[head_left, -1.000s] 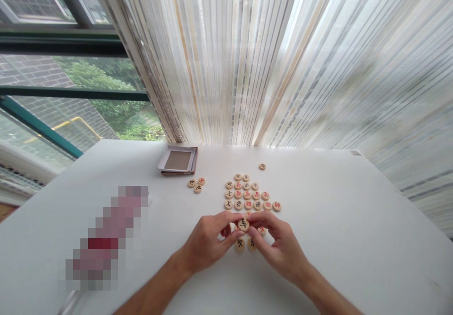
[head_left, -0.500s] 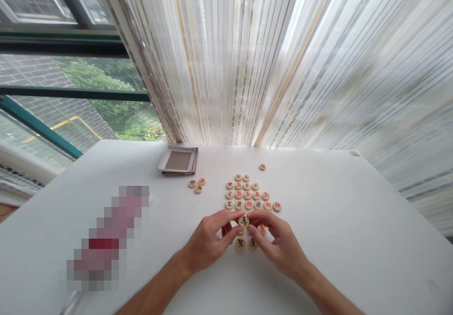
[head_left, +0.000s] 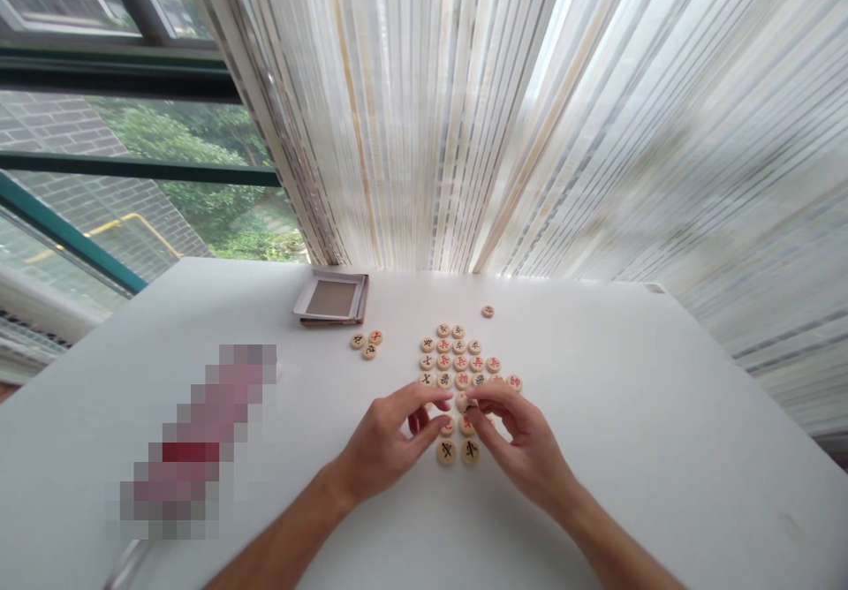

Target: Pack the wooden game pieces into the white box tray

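Observation:
On the white table [head_left: 629, 413], my right hand [head_left: 520, 444] pinches a round wooden chess piece [head_left: 462, 403] between thumb and fingers, low over the table just below the rows of pieces [head_left: 460, 353]. My left hand [head_left: 384, 440] is beside it, index finger stretched toward that piece, thumb apart from it, gripping nothing that I can see. Two black-marked pieces [head_left: 457, 452] lie side by side between my hands, nearer to me. Other pieces are partly hidden under my fingers.
Three loose pieces [head_left: 367, 343] lie left of the rows and a single one [head_left: 488, 311] lies behind them. A shallow open box [head_left: 331, 298] sits at the table's far edge. A pixelated object [head_left: 199, 440] lies at left. A striped curtain [head_left: 530, 113] hangs behind.
Both hands have lowered the black-marked piece from just above the table to the bottom of the rows. My left thumb has come off it. The view has shifted slightly.

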The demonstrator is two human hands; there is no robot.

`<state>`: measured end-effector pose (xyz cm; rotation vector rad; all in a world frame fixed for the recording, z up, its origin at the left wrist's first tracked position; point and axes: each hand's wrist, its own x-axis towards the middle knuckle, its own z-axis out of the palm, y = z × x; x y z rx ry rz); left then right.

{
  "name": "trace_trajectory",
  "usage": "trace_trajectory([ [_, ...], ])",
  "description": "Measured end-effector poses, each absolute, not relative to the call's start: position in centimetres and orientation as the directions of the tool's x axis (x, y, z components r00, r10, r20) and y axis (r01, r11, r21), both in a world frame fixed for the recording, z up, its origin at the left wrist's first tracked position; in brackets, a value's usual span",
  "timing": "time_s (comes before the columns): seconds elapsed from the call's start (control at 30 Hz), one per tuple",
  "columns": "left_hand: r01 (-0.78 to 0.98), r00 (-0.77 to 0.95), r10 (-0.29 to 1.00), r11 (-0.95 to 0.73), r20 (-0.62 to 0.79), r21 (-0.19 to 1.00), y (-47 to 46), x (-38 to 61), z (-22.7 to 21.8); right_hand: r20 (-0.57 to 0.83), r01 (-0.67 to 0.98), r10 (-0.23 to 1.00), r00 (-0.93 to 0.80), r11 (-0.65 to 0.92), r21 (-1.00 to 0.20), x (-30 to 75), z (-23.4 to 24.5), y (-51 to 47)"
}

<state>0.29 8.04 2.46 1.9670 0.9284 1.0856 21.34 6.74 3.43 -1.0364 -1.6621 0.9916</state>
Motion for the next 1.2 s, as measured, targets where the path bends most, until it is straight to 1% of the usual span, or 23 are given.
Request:
trace_trajectory([
  [0.1,0.306,0.329,0.856,-0.495,0.398,0.813,8.4,-0.1,2.8,0.313,0.202,0.928,-0.204,0.352,-0.914,21.8,3.7,7.2],
  [0.23,0.383,0.261,0.862,-0.506,0.435,0.773,9.0,-0.7,3.2,0.323,0.188,0.933,-0.161,0.350,-0.918,22.4,3.9,7.7],
  [0.37,0.412,0.275,0.845,-0.534,0.458,0.738,9.1,-0.8,3.2,0.319,0.179,0.936,-0.150,0.343,-0.922,22.3,3.8,7.8],
  [0.53,0.457,0.351,0.810,-0.586,0.470,0.669,9.1,-0.7,2.8,0.325,0.215,0.933,-0.158,0.353,-0.910,21.9,3.6,7.7],
  [0.63,0.521,0.361,0.825,-0.565,0.435,0.640,9.3,-0.9,2.8,0.342,0.284,0.924,-0.168,0.378,-0.881,22.0,3.5,7.7],
  [0.77,0.640,0.286,0.894,-0.446,0.346,0.626,9.8,-1.2,2.8,0.331,0.340,0.927,-0.178,0.374,-0.863,22.1,3.6,7.8],
  [0.9,0.688,0.249,0.930,-0.366,0.270,0.627,10.2,-1.4,2.5,0.308,0.364,0.929,-0.205,0.364,-0.857,21.8,3.9,8.0],
  [0.97,0.696,0.260,0.934,-0.357,0.245,0.623,10.3,-1.3,2.4,0.286,0.406,0.933,-0.217,0.353,-0.843,21.5,4.2,8.2],
  [1.2,0.697,0.296,0.926,-0.377,0.235,0.610,10.3,-1.1,2.1,0.220,0.588,0.948,-0.229,0.315,-0.745,20.4,4.4,8.9],
])
